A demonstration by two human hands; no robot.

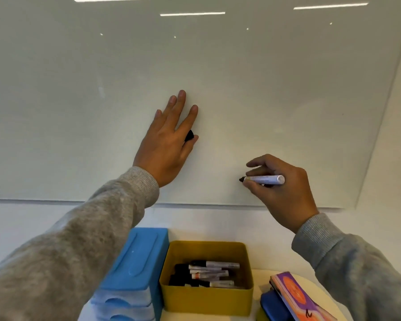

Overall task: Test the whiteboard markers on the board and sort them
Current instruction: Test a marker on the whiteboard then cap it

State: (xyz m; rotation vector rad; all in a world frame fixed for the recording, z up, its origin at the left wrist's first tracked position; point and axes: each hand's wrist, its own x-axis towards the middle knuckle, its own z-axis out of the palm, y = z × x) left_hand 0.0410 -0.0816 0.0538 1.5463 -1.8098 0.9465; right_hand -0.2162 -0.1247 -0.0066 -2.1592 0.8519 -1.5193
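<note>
Against the whiteboard (pixel 218 77) our right hand (pixel 278 188) grips one marker (pixel 263 179), our flat left hand (pixel 167 140) pinches one black cap (pixel 189 135).

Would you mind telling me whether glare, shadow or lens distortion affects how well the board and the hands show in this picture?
Head view: ceiling-light streaks glare along the top of the whiteboard, clear of the hands; the wide lens bows the board's lower edge; soft shadow lies beside the left hand; the right hand and marker are sharp, the tip legible.
</note>
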